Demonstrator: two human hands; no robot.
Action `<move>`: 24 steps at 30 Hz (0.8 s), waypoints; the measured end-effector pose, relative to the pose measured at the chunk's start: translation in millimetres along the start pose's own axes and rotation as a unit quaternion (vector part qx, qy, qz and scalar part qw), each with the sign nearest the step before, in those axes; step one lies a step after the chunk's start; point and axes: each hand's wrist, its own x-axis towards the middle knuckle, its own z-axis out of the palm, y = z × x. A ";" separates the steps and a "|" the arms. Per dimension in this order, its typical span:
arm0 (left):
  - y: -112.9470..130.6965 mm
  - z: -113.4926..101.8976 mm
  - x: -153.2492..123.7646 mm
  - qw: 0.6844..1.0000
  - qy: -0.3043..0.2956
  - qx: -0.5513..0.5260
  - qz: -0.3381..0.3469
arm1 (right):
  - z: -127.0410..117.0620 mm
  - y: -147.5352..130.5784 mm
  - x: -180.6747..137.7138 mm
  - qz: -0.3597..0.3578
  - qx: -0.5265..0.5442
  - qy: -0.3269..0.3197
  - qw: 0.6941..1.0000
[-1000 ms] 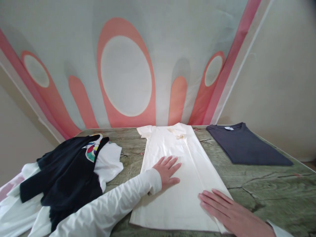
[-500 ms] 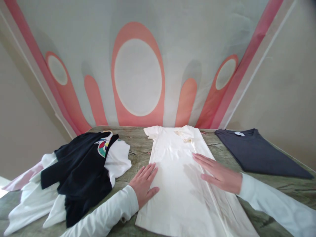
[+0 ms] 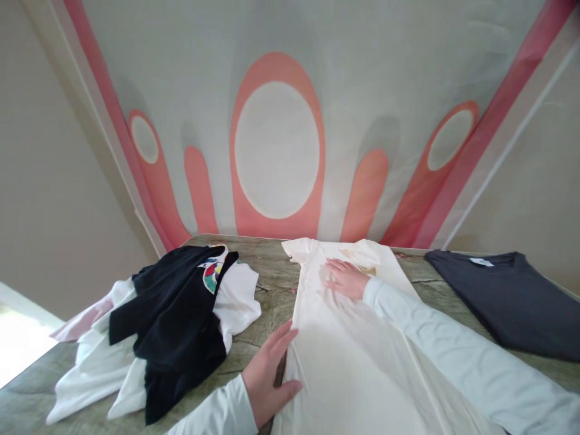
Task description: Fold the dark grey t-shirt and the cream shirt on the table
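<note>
Cream-white fabric marks the principal item: a short-sleeved shirt (image 3: 338,368) laid flat on a wood-patterned desk (image 3: 278,287), between a loose clothing pile at one side and a folded dark shirt at the other. Its long axis runs from the near side of the desk toward the far edge; the sleeve end reaches that far edge, while the near end passes out of view at the bottom.

Both hands are open, and they divide the shirt's length between them. The right hand (image 3: 347,278) rests palm down with fingers extended, near the sleeve end and thus the nearer of the two to the desk's far edge; its forearm slants across the right part of the shirt, and shallow wrinkles surround the fingers. The left hand (image 3: 274,374) is nearer the desk's near edge, beside the shirt's left side, with its fingertips and thumb at that border; whether they press on the cloth cannot be told.

Flanking items: toward the desk's left edge, a black garment (image 3: 181,332) lies heaped with white clothing (image 3: 238,299); toward the right, close to the far edge, the charcoal folded shirt (image 3: 502,299) shows a pale neck label (image 3: 481,262), well apart from the left hand.
</note>
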 end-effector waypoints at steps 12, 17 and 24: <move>7.0 -10.5 12.0 0.921 -0.021 -0.326 -0.213 | -3.9 -100.7 134.6 0.151 0.027 0.053 0.987; 4.1 -0.8 7.5 0.953 -0.033 -0.248 -0.168 | -6.6 -93.9 161.7 0.236 0.062 0.043 0.969; 10.9 6.2 10.5 0.962 -0.042 -0.234 -0.134 | -21.5 -72.9 169.9 0.260 0.171 0.061 0.948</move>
